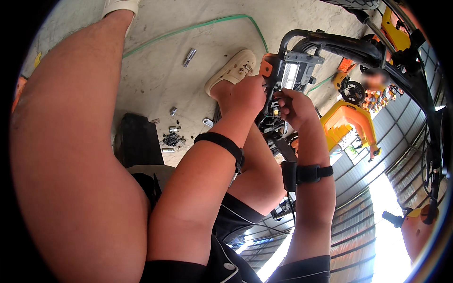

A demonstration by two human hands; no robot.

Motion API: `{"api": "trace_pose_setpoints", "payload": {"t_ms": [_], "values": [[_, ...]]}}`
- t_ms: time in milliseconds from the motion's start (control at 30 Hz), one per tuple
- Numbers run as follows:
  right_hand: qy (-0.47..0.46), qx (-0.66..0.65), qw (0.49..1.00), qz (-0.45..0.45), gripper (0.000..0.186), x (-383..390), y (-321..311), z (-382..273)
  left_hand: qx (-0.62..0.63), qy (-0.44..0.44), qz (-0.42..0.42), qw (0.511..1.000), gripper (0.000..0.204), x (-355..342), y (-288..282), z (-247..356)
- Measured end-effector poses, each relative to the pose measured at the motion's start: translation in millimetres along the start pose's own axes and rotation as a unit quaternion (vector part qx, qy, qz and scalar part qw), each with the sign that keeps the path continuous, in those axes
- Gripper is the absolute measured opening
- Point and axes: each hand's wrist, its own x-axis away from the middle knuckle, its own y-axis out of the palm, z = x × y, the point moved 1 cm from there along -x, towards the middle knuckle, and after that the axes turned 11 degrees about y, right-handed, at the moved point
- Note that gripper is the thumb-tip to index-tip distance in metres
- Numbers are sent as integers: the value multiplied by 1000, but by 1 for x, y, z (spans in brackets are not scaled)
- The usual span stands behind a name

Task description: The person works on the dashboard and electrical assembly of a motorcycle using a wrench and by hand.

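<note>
Both hands, left hand (246, 95) and right hand (295, 106), closed around black frame part (288, 70); fingertips hidden

Workshop, bare concrete floor (155, 70), scattered metal parts (172, 137), corrugated metal wall (401, 137), yellow machine frames (347, 120)

Assembly (288, 75): held above the floor, between the two hands, ahead of the knees.
Left hand (245, 94): set against the assembly's left side, just right of the shoe.
Right hand (295, 106): placed on the assembly's lower front, right of the left hand and close beside it.
Handle bar (339, 47): joined to the assembly's top, extended to the right.
Shoe (233, 68): rested on the floor (155, 61), left of the assembly.
Small parts (172, 137): scattered on the floor, left of the left forearm, below the shoe.
Socket piece (189, 56): laid on the floor alone, well left of the shoe.
Hose (188, 28): laid across the floor behind the shoe.
Ride-on frames (349, 118): found right of the right hand, behind the assembly.
</note>
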Motion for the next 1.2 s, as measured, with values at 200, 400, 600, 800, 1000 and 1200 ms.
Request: {"api": "trace_pose_setpoints", "payload": {"t_ms": [200,400,600,800,1000,1200], "values": [[-73,125,989,32,30,-14,-7,3,31,-11,1,999,12,-4,3,-2],[-237,445,819,273,32,-11,3,6,-2,-37,-63,997,16,-13,-16,5],[-260,486,767,327,33,-3,12,10,-109,54,-107,987,15,-30,-23,7],[-251,505,762,318,32,1,12,6,-278,243,-46,928,9,-60,-24,30],[-254,517,754,316,33,-2,10,5,-323,230,-25,918,12,-57,-21,27],[-266,473,799,260,35,-17,-1,6,-174,97,-107,974,19,-42,-22,13]]}}
